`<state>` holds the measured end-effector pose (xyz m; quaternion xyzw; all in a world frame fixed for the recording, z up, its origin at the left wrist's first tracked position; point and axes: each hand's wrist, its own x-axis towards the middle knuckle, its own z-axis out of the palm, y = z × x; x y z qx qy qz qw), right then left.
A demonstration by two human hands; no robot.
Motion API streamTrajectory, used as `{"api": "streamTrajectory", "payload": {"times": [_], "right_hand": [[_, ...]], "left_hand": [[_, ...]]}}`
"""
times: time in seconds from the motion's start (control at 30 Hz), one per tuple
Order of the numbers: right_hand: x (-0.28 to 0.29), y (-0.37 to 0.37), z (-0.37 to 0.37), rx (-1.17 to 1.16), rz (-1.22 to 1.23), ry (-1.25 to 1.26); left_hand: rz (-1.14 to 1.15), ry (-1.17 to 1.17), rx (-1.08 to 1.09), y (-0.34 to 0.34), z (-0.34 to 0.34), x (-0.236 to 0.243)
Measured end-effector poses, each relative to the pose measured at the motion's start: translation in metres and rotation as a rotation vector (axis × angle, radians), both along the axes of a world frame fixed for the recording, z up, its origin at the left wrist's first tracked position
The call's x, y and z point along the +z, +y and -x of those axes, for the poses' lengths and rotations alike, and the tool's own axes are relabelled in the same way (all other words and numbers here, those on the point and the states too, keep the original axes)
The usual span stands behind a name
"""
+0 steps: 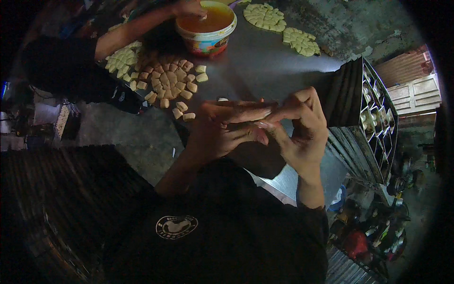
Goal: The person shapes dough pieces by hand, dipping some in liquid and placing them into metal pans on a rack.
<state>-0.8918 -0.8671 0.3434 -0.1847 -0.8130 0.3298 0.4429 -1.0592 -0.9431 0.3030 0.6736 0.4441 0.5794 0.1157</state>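
My left hand (220, 132) and my right hand (302, 128) meet above the near edge of a grey metal table (257, 64). Their stretched fingertips press together, and I cannot make out whether anything lies between them. Just beyond my left hand lie a few loose pale dough pieces (182, 111). Further back, browner pieces form a round pattern (169, 83) on the table. A small pale bit (222, 99) peeks out behind my left fingers.
Another person's hand (189, 8) dips into a white tub of orange liquid (208, 26) at the far edge. Other rounds of pale pieces lie at left (122, 59) and far right (265, 16), (301, 41). A dark compartmented rack (359, 104) stands at my right.
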Motion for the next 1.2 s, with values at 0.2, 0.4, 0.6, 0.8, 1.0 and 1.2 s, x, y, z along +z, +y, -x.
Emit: {"api": "streamTrajectory", "payload": {"times": [0.2, 0.4, 0.6, 0.8, 1.0, 1.2], "right_hand": [[-0.002, 0.008, 0.031, 0.161, 0.059, -0.024], [-0.018, 0.022, 0.084, -0.104, -0.040, -0.151], [-0.056, 0.055, 0.129, -0.150, 0.152, -0.156], [-0.120, 0.079, 0.141, -0.031, 0.997, -0.163], [-0.233, 0.089, 0.122, -0.268, 0.657, -0.492], [-0.239, 0.084, 0.131, -0.283, 0.259, -0.661]], "left_hand": [[0.270, -0.546, -0.165, 0.020, 0.029, -0.011], [0.584, -1.115, -0.601, 0.042, 0.080, -0.023], [0.582, -0.967, -0.259, 0.077, 0.108, -0.076], [0.555, -0.655, -0.252, 0.101, 0.141, -0.140], [0.735, -0.664, 0.063, 0.098, 0.181, -0.175], [0.683, -0.402, 0.363, 0.072, 0.209, -0.182]]}}
